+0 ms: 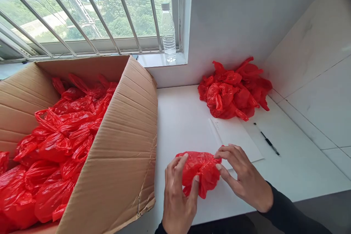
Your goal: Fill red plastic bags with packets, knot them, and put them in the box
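Note:
A small red plastic bag, bunched and crumpled with its contents hidden, lies on the white table near the front edge. My left hand grips its left end, thumb on the near side and fingers on the far side. At the right end, the fingertips and thumb of my right hand close on the plastic. Just behind my right hand lies a white paper sheet or notebook with a little writing on it. To the right of the paper is a black pen.
A large open cardboard box full of tied red bags stands at left. A pile of red plastic bags sits against the back wall. On the barred window's sill stands a clear water bottle. A tiled wall bounds the right.

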{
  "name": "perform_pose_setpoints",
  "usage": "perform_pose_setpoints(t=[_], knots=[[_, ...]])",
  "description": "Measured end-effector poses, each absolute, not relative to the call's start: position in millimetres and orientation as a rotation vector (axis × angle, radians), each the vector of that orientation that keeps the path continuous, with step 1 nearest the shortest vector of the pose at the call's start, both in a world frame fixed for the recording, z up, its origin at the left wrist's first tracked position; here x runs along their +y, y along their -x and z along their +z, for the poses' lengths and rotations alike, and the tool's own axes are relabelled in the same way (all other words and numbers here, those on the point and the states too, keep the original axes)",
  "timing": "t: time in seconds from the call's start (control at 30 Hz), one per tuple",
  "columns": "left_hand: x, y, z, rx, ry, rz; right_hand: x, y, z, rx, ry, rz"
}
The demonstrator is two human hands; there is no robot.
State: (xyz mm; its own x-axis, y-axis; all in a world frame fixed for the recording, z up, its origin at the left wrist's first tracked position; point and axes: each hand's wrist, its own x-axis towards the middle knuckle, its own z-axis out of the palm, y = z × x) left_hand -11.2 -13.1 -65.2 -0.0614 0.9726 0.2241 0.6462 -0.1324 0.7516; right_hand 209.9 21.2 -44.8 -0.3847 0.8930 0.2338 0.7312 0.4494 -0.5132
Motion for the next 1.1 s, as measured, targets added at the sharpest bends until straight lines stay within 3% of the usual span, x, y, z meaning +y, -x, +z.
perform_pose_setpoints(t=[0.23,0.43,0.77,0.97,1.1], knots=[[-8.3,10.7,-62.4,1.537,-1.833,1.005,16.8,-191.8,-47.6,-2.276,1.288,0.481],[-11.6,20.2,-59.9,1.758,-1.586,1.18,28.7,-214.8,-50.8,-2.127,1.412,0.473],[-8.4,10.9,-62.7,1.657,-2.111,1.024,28.4,-194.9,-44.3,-2.168,1.337,0.623],[-11.0,17.4,-60.0,1.785,-1.453,1.305,36.2,-208.3,-49.7,-1.91,1.496,0.663],[-9.9,10.9,-44.9,1.647,-0.869,1.386,36.5,-215.1,-48.1,-1.611,1.681,0.926]])
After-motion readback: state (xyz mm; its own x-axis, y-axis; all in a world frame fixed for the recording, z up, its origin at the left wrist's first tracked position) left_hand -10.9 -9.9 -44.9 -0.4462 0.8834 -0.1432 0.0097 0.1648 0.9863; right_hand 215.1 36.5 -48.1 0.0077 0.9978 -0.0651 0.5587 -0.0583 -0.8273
